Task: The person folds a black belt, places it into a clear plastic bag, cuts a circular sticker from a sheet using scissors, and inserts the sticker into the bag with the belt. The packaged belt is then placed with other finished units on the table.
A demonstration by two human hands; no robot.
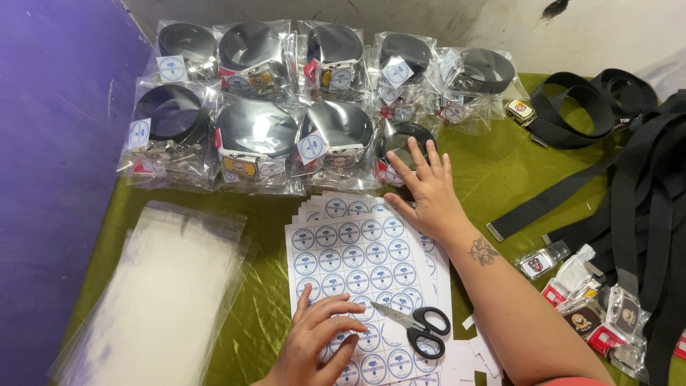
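Both hands lie flat, grip released, on the sticker sheets [361,268] mid-tabletop: left hand [318,343] beside the black scissors [418,327], right hand [427,194] touching a bagged belt [396,154].

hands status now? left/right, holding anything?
Left hand: open, fingers flat on the sticker sheets, holding nothing.
Right hand: open, spread flat at the sheets' top edge, holding nothing.

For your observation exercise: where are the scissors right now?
The scissors lie low in the head view on the sticker sheets, just right of the left hand.
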